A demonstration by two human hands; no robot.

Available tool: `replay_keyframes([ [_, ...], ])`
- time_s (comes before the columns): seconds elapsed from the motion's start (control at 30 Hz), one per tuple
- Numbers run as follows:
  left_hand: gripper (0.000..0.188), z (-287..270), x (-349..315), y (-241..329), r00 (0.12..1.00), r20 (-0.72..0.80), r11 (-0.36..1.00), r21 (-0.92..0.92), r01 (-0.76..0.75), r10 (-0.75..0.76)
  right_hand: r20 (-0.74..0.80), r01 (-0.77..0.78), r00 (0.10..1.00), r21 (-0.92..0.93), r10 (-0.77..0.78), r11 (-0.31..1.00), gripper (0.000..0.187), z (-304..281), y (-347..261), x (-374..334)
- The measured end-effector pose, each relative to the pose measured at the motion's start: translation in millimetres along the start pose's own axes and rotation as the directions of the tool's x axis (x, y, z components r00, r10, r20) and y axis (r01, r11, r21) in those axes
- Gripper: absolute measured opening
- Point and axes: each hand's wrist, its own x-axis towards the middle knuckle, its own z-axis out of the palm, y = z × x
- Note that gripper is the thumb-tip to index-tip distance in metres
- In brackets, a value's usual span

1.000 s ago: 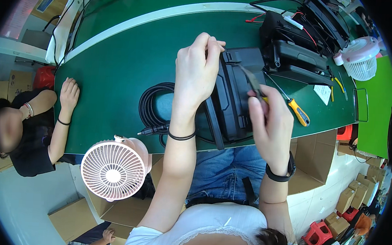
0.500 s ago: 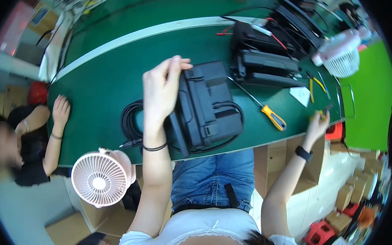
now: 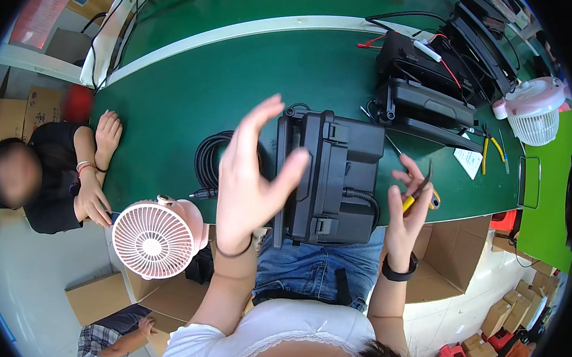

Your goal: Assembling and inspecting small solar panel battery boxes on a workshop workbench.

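A black plastic case with two latches stands at the table's near edge in front of me, and a black cable loops over its right part. My left hand hovers over the case's left side, fingers spread, holding nothing. To the right of the case, my right hand is closed on small yellow-handled pliers, their dark tip pointing up. Partly hidden behind that hand lies a screwdriver with an orange handle. A coiled black cable rests left of the case.
More black cases with red wires stand at the back right. Near them lie other yellow-handled pliers, a white card and a pink fan. Another pink fan is at the near left. A co-worker sits at the left.
My right hand has come left from the table's right side to beside the case, bringing the pliers. The case now sits more upright, and my left hand has opened. The view has shifted.
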Motion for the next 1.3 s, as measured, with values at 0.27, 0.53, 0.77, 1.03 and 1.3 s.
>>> replay_keyframes([
  [0.27, 0.076, -13.9, -60.4, 5.4, 0.967, 0.194, 0.956, -0.212, 0.203, -0.163, 0.19, 0.025, 0.98, 0.174, -0.058, 0.984, 0.026, 20.6, -5.7, 9.7],
  [0.53, 0.067, 8.9, -77.5, 3.5, 0.987, -0.099, 0.941, -0.303, -0.149, 0.125, 0.057, 0.041, 0.997, 0.216, -0.055, 0.976, 0.05, 18.2, -10.6, -8.2],
  [0.77, 0.071, 11.6, -86.4, -5.7, 0.991, -0.107, 0.922, -0.37, -0.11, 0.075, 0.058, 0.104, 0.991, 0.206, -0.118, 0.973, 0.03, 19.6, -9.6, -9.4],
  [1.03, 0.069, 10.9, -83.6, -6.0, 0.989, -0.121, 0.922, -0.365, -0.128, 0.09, 0.111, 0.104, 0.986, 0.187, -0.126, 0.977, 0.031, 17.4, -13.8, -9.5],
  [1.3, 0.052, -18.5, -22.3, 7.2, 0.994, 0.026, 0.974, 0.196, -0.113, 0.11, 0.088, 0.078, 0.992, 0.111, -0.088, 0.991, 0.022, 3.6, -17.6, -16.1],
])
